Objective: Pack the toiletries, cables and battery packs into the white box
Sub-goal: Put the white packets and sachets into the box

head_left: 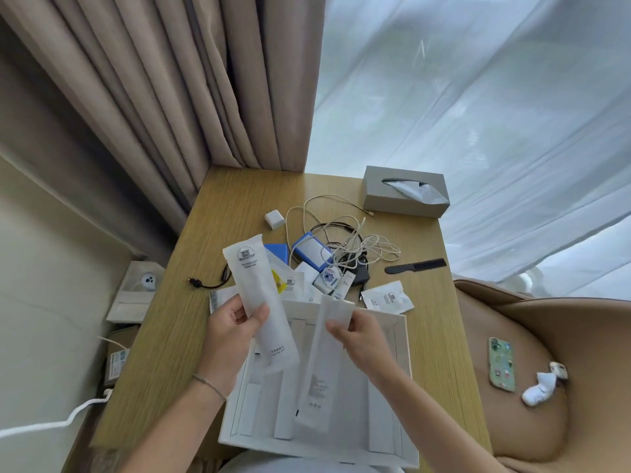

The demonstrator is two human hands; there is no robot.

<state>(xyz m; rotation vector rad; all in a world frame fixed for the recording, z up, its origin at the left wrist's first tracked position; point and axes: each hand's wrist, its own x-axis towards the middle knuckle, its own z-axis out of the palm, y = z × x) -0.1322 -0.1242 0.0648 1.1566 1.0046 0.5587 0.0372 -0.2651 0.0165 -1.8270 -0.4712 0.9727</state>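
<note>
My left hand (228, 331) grips a long white dental-kit packet (254, 288), held tilted above the table. My right hand (358, 337) pinches the top of a second long white packet (319, 373), which hangs down over the open white box (397, 370) at the table's near edge. Beyond the box lies a pile of small white sachets (387, 298), a blue-framed battery pack (310, 250), a tangle of white and black cables (351, 244) and a white charger plug (274, 220).
A grey tissue box (406, 191) stands at the table's far right. A black comb (415, 266) lies right of the cables. A tan chair (546, 370) on the right holds a phone (502, 363) and a small white toy (543, 387). Curtains hang behind.
</note>
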